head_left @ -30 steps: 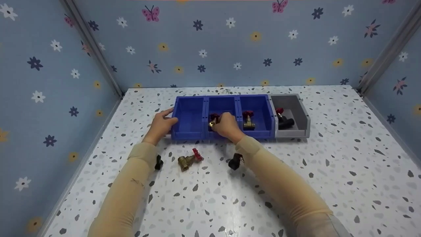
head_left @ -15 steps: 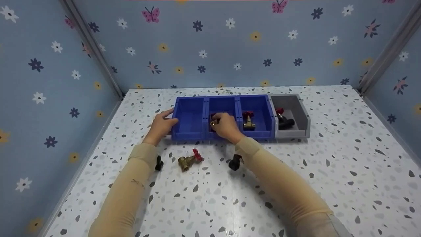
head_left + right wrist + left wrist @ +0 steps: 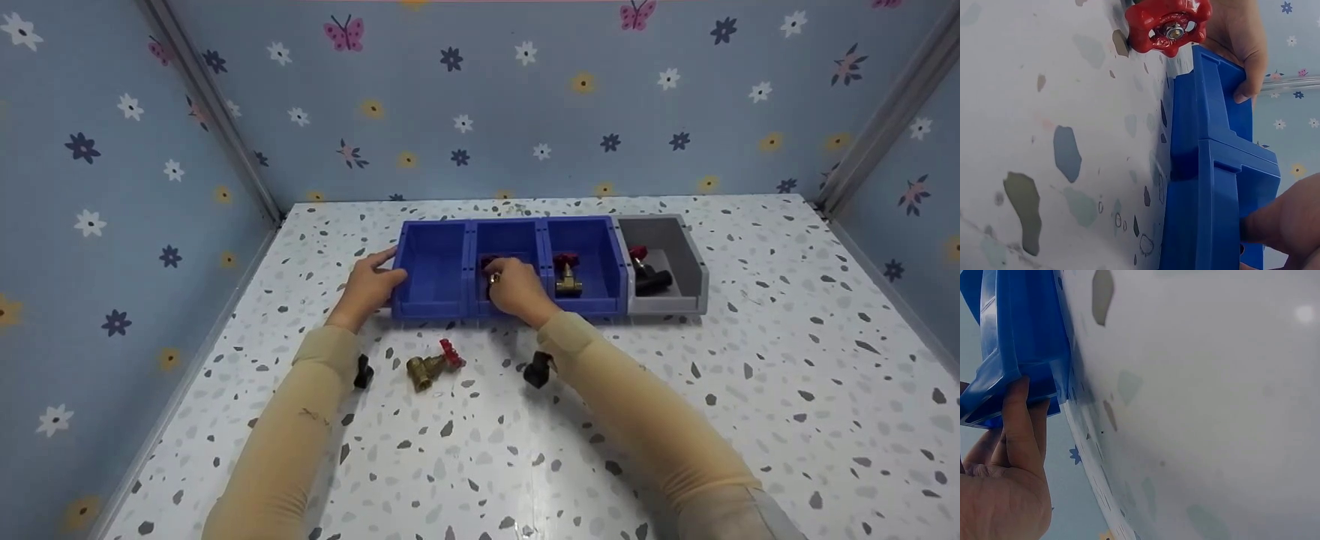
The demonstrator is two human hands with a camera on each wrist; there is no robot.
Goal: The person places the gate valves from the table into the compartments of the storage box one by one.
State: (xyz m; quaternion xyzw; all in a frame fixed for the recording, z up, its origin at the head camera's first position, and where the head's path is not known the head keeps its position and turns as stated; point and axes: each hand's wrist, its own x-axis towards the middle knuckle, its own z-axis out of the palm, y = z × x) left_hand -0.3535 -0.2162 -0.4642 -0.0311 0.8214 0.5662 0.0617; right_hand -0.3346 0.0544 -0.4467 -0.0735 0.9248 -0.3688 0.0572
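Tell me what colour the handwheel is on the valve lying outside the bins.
Red. The handwheel shows best in the right wrist view.

Brass valve (image 3: 494, 278) mostly hidden by right hand (image 3: 519, 289); right wrist view crops hand.

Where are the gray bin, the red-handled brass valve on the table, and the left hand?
Gray bin (image 3: 666, 306), head view: front lip
Red-handled brass valve (image 3: 429, 367), head view: body
Left hand (image 3: 367, 290), head view: back
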